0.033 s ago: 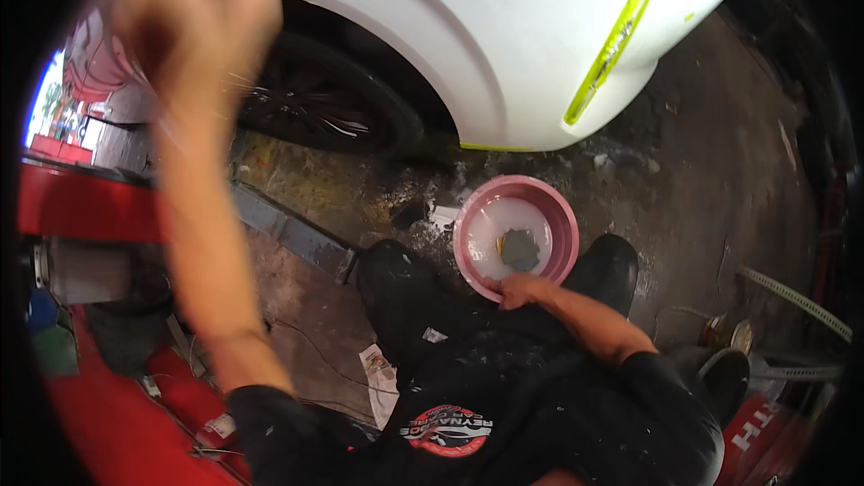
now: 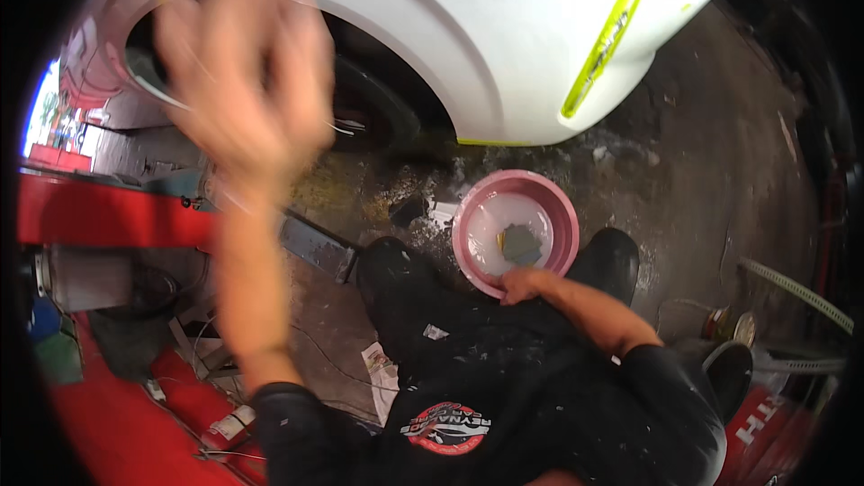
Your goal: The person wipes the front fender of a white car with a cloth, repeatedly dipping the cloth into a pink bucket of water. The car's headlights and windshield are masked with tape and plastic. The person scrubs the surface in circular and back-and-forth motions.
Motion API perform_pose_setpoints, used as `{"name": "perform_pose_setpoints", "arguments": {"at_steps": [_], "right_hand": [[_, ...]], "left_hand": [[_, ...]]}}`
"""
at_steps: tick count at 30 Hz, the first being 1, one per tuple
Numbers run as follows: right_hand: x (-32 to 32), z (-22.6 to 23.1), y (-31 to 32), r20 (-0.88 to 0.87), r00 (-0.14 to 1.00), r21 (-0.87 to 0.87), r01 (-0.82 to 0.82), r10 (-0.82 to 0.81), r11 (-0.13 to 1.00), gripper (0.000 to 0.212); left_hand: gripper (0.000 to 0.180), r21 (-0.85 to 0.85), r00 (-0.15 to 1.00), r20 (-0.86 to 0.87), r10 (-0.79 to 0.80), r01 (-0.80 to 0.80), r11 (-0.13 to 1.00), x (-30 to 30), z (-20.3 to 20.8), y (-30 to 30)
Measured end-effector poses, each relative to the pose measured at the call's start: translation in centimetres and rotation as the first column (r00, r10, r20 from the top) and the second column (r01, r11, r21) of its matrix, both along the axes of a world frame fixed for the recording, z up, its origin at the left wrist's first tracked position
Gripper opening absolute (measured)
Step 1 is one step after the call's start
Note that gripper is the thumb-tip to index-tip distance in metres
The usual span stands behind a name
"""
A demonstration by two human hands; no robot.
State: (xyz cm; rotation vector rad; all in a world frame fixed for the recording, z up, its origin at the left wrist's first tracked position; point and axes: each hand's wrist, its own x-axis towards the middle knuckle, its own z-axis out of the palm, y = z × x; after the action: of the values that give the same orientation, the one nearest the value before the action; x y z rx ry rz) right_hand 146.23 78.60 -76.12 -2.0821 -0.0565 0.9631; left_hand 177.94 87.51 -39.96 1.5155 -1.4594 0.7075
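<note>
My left hand (image 2: 247,81) is raised in front of the wheel arch of a white car panel (image 2: 513,27). Motion smears its fingers, so I cannot make out whether it holds anything or touches the panel. Low at the centre, my right hand (image 2: 524,284) grips the near rim of a round pink basin (image 2: 564,216). Whitish, cloudy water (image 2: 486,229) lies in the basin. Grey-green flat pieces (image 2: 520,243), perhaps sandpaper, sit in it with a yellowish edge beside them.
Lime-yellow tape (image 2: 612,31) runs along the panel's right part. A dark wheel (image 2: 378,112) stands under the arch. My knees flank the basin. Red metal equipment (image 2: 117,211) and a red surface (image 2: 99,432) are at left; a perforated metal strip (image 2: 796,297) lies at right.
My left hand has moved right and down, from the upper left toward the middle of the wheel arch. My right hand stays on the basin's rim.
</note>
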Motion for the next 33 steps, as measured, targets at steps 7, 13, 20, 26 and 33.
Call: {"name": "perform_pose_setpoints", "arguments": {"at_steps": [7, 13, 20, 26, 33], "right_hand": [[6.6, -0.1, -9.2, 0.043, 0.998, -0.564, 0.065, -0.049, 0.823, 0.078], [3.1, -5.4, -8.7, 0.098, 0.994, -0.755, 0.111, -0.056, 0.646, 0.062], [3.2, -6.2, -9.3, 0.114, 0.784, -0.516, 0.572, -0.610, 0.638, 0.089], [3.4, -7.5, -8.3, 0.189, 0.732, -0.543, 0.633, -0.655, 0.551, 0.092], [6.0, -1.1, -6.3, 0.545, 0.550, -0.293, 0.832, -0.632, 0.471, 0.039]], "left_hand": [[0.070, 0.908, 0.872, -0.316, 0.374, 0.164, 0.385, -10.5, -25.9, 2.2], [0.056, 0.826, 0.644, -0.546, 0.536, 0.521, 0.215, -9.6, -34.8, -3.8], [0.043, 0.880, 0.706, -0.475, 0.525, 0.384, 0.280, -9.8, -28.0, -1.6], [0.046, 0.861, 0.693, -0.508, 0.511, 0.386, 0.331, -8.9, -37.4, -3.0], [0.042, 0.822, 0.685, -0.565, 0.460, 0.420, 0.385, -9.2, -28.1, -0.2]]}}
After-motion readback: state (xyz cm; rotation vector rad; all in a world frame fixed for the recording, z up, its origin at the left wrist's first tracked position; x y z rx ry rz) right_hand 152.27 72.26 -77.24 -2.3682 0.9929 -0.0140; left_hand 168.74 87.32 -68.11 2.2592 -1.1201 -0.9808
